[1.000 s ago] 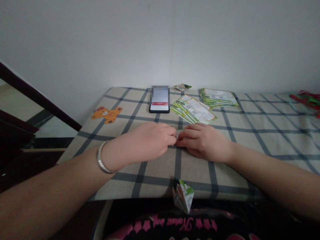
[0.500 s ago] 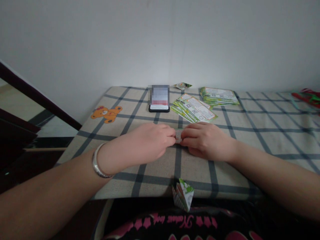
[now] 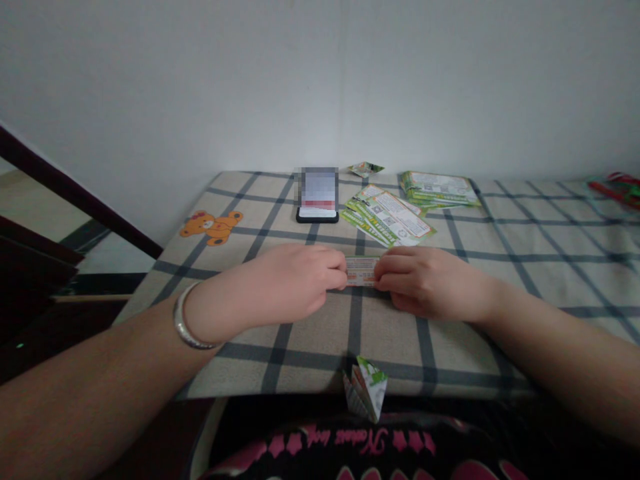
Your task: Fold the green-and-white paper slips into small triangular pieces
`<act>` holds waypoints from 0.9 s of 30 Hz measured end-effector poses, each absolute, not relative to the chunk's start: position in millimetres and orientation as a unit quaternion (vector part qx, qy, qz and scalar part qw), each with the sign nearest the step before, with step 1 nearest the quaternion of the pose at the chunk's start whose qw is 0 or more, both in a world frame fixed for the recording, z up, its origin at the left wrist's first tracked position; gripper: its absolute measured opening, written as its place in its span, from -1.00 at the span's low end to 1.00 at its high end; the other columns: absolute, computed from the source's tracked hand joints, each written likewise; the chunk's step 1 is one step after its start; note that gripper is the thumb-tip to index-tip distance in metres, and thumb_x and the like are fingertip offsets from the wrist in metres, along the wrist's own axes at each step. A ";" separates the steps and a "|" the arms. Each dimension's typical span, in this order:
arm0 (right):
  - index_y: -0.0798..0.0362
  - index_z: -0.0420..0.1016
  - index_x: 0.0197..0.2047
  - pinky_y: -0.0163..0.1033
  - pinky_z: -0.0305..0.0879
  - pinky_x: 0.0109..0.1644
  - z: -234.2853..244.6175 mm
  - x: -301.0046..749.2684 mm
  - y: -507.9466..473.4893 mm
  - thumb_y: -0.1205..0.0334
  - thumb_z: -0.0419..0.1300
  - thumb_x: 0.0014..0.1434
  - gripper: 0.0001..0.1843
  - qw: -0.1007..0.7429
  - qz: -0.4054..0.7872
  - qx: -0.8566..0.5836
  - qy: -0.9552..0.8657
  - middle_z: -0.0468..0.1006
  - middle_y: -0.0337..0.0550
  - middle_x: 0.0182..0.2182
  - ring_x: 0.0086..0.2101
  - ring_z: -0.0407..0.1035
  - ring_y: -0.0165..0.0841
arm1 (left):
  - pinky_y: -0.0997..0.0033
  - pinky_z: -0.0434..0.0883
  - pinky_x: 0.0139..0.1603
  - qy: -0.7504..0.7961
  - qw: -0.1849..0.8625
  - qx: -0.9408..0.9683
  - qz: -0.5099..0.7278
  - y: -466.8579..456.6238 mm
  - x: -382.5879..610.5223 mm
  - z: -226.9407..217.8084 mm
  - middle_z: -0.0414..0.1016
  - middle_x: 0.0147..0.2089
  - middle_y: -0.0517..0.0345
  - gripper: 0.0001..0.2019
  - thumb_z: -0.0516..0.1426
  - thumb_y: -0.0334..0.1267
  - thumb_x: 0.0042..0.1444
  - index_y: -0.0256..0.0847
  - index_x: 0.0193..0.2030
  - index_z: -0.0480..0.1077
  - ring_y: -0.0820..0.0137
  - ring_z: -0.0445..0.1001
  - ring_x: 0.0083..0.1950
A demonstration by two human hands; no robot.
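A narrow strip of printed paper [image 3: 361, 272] lies on the checked tablecloth, looking folded, with its ends under my fingers. My left hand [image 3: 300, 280] pinches its left end, and a silver bangle circles that wrist. On the opposite end my right hand [image 3: 425, 281] has its fingers closed. Only the middle of the strip shows between the hands. Nearer to me, a folded paper piece [image 3: 367, 390] with pointed green and white flaps rests at the table's front edge.
Behind my hands lie several loose leaflets [image 3: 393, 217] and a stack of leaflets [image 3: 440, 190]. A phone [image 3: 317, 200] lies left of them. Another folded paper piece [image 3: 367, 169] sits by the wall. A red and green object [image 3: 623, 190] is at far right.
My hands have moved apart along the strip, the right hand shifting rightward and the left slightly leftward. More of the printed paper shows between them.
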State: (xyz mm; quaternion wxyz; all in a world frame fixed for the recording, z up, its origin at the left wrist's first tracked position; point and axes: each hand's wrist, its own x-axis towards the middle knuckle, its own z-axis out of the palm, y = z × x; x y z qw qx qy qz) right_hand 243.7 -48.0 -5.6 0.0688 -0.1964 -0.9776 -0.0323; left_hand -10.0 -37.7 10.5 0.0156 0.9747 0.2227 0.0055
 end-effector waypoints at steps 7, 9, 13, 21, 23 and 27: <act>0.09 0.51 -0.21 -0.13 0.38 -0.02 -4.2 250.8 -46.5 0.43 0.07 0.20 -0.80 0.076 0.019 -0.205 -0.976 0.54 -0.07 -0.19 -0.10 0.39 -0.25 | 0.35 0.37 0.06 0.211 0.034 0.977 0.014 -34.5 -11.9 13.2 0.49 -0.01 0.12 -0.76 0.04 -0.51 0.12 -0.20 -0.23 0.50 0.35 0.44 0.03; 0.08 0.51 -0.22 -0.12 0.37 -0.01 -3.1 252.2 -46.3 0.45 0.08 0.18 -0.80 0.079 0.034 -0.208 -0.974 0.54 -0.07 -0.20 -0.09 0.39 -0.26 | 0.36 0.38 0.03 0.217 0.039 0.975 0.015 -34.2 -11.8 13.7 0.49 -0.03 0.13 -0.76 0.04 -0.51 0.12 -0.19 -0.23 0.50 0.36 0.45 0.00; 0.07 0.52 -0.22 -0.13 0.37 -0.01 -0.8 253.3 -46.5 0.49 0.09 0.14 -0.77 0.087 0.059 -0.214 -0.971 0.55 -0.08 -0.20 -0.10 0.40 -0.26 | 0.36 0.38 -0.03 0.232 0.056 0.971 0.014 -33.9 -11.2 15.2 0.47 -0.07 0.12 -0.77 0.05 -0.50 0.12 -0.19 -0.26 0.51 0.36 0.44 -0.06; 0.06 0.50 -0.27 -0.16 0.36 -0.06 -0.4 256.5 -44.5 0.53 0.07 0.05 -0.74 0.117 0.104 -0.222 -0.962 0.56 -0.13 -0.21 -0.16 0.40 -0.31 | 0.19 0.31 0.20 0.230 0.098 0.968 0.033 -22.2 -14.0 12.6 0.41 0.02 0.08 -0.71 0.03 -0.53 0.12 -0.16 -0.29 0.54 0.29 0.36 0.11; 0.06 0.50 -0.29 -0.15 0.35 -0.06 0.0 256.8 -44.1 0.52 0.08 0.04 -0.74 0.118 0.106 -0.225 -0.961 0.57 -0.14 -0.22 -0.17 0.40 -0.31 | 0.10 0.22 0.30 0.227 0.088 0.969 0.041 -18.3 -17.0 11.5 0.38 0.11 0.12 -0.69 0.05 -0.52 0.12 -0.08 -0.25 0.57 0.25 0.27 0.23; 0.06 0.50 -0.30 -0.16 0.35 -0.09 0.3 256.6 -44.6 0.51 0.08 0.04 -0.75 0.121 0.106 -0.235 -0.959 0.57 -0.14 -0.25 -0.19 0.40 -0.31 | 0.09 0.21 0.32 0.230 0.096 0.968 0.029 -13.4 -23.0 11.9 0.41 0.13 0.15 -0.64 0.05 -0.52 0.13 0.00 -0.20 0.58 0.25 0.21 0.30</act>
